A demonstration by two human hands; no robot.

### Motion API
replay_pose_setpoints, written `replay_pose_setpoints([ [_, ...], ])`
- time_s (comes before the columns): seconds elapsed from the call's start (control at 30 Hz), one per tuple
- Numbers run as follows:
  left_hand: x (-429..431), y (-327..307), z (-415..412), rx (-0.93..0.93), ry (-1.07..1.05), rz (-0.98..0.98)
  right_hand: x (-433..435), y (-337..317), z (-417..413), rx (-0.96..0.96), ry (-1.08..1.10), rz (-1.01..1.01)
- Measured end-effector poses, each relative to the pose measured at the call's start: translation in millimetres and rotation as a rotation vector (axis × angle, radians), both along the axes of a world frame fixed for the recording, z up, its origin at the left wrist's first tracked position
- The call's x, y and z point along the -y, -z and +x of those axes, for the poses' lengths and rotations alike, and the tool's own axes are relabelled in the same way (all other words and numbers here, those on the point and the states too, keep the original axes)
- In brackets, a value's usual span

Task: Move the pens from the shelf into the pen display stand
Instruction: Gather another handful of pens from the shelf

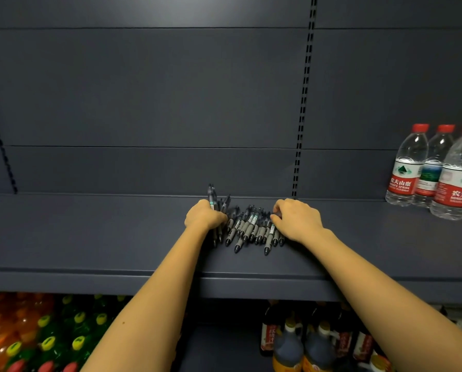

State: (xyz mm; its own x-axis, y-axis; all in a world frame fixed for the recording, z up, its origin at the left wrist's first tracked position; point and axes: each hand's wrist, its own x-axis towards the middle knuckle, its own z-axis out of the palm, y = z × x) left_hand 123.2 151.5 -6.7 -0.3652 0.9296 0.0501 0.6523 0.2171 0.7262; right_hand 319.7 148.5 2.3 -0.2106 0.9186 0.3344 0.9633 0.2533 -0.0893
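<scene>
A heap of several dark pens with grey grips [251, 229] lies on the dark grey shelf [90, 237], tips toward me. My left hand [204, 214] is closed around a bunch of pens at the heap's left side, their ends sticking up above the fist. My right hand [297, 218] rests palm down on the heap's right edge, fingertips curled onto the pens; whether it grips one is hidden. No pen display stand is in view.
Three water bottles [436, 170] with red caps stand at the shelf's right end. Below the shelf's front lip sit orange and green drink bottles [36, 334] on the left and dark sauce bottles [305, 342] on the right.
</scene>
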Motion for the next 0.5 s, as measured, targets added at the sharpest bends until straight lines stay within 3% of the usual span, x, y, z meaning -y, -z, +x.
replay_pose_setpoints([
  [0.23, 4.1, 1.1, -6.8, 0.063, -0.032, 0.119, 2.2, -3.2, -3.9, -0.001, -0.004, 0.007],
  [0.5, 17.8, -7.4, -25.4, 0.181, -0.034, 0.481, 7.9, -18.3, -12.5, -0.013, -0.095, 0.071],
])
